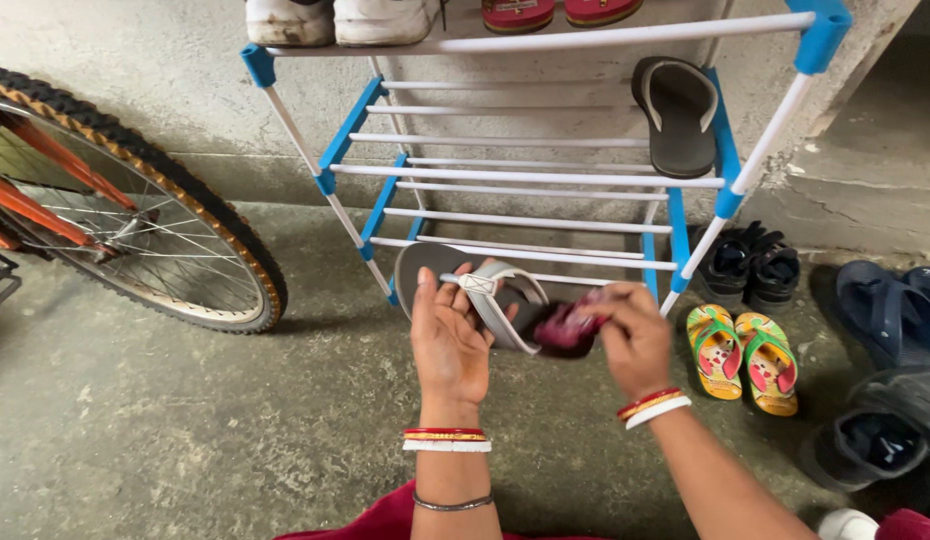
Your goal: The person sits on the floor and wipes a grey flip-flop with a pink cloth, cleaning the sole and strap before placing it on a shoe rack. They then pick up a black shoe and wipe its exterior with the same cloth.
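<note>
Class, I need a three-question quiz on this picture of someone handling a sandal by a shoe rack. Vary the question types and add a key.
1. True or false: the left hand holds a grey sandal.
2. What does the right hand press against that sandal? A) a brush B) a dark red cloth C) a sponge
3. Fill in: the matching grey sandal rests on the blue-and-white shoe ____.

Key: 1 true; 2 B; 3 rack.
</note>
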